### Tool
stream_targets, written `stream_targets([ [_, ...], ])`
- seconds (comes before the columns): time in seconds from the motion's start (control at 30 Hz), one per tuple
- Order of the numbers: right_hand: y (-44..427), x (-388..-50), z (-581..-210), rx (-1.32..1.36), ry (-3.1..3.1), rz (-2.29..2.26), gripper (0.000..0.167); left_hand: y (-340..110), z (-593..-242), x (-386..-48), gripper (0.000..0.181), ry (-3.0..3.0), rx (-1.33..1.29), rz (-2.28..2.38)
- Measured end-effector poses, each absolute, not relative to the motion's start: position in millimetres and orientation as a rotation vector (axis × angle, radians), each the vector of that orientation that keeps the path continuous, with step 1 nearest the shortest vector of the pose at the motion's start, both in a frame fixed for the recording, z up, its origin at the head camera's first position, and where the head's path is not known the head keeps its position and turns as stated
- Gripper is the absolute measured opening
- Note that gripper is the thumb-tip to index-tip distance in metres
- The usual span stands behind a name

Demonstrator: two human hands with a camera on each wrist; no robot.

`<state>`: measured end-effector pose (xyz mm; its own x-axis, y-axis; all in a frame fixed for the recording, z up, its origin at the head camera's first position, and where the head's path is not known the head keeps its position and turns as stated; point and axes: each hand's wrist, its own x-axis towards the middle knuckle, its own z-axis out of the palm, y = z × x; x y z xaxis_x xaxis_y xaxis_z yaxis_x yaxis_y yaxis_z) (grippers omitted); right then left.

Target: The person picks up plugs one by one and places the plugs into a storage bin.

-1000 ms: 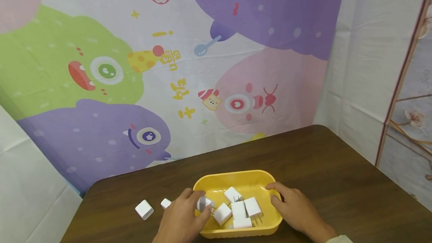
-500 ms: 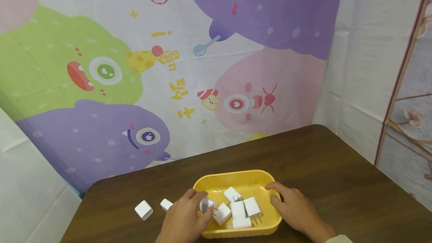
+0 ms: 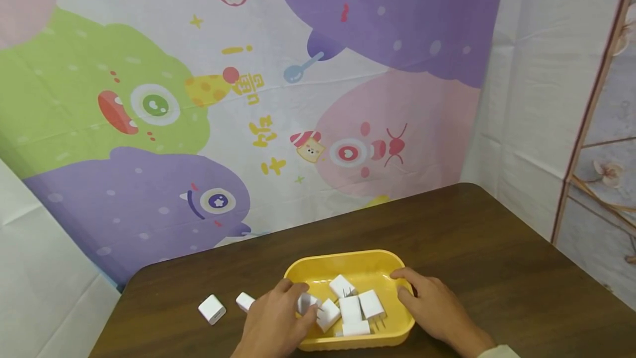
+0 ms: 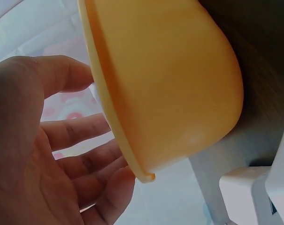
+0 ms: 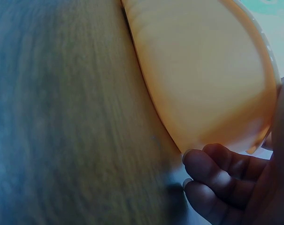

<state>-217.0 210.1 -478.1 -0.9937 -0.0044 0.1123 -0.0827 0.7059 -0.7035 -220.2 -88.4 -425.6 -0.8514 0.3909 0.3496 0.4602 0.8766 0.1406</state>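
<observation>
A yellow basket point(image 3: 348, 342) on the table holds several white charger plugs point(image 3: 350, 309) with metal prongs, grouped at its middle and left. My left hand point(image 3: 276, 316) reaches over the left rim and pinches a white plug point(image 3: 306, 302) between thumb and fingers, just inside the basket. The left wrist view shows the left hand point(image 4: 71, 140) beside the rim, the plug mostly hidden behind the basket wall. My right hand point(image 3: 437, 308) grips the basket's right rim; in the right wrist view the right hand's fingers point(image 5: 221, 176) curl against the outer wall.
Two white plugs lie on the dark table left of the basket: one point(image 3: 212, 309) farther out, another point(image 3: 245, 301) partly covered by the left hand. A printed cloth point(image 3: 278, 98) hangs behind the table, and pale curtains stand at both sides.
My left hand has moved slightly to the right with its plug, closer to the plugs in the basket. The right hand and the basket have hardly moved.
</observation>
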Motion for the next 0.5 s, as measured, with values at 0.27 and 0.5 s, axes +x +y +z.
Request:
stream_targets([
  [0.27, 210.0, -218.1, -478.5, 0.057, -2.812, 1.164, 0.024, -85.8, -426.6, -223.7, 0.029, -2.744, -0.644, -0.285],
  [0.5, 210.8, -218.0, -479.3, 0.071, -2.808, 1.154, 0.024, -84.6, -427.6, -225.3, 0.029, -2.744, -0.679, -0.226],
])
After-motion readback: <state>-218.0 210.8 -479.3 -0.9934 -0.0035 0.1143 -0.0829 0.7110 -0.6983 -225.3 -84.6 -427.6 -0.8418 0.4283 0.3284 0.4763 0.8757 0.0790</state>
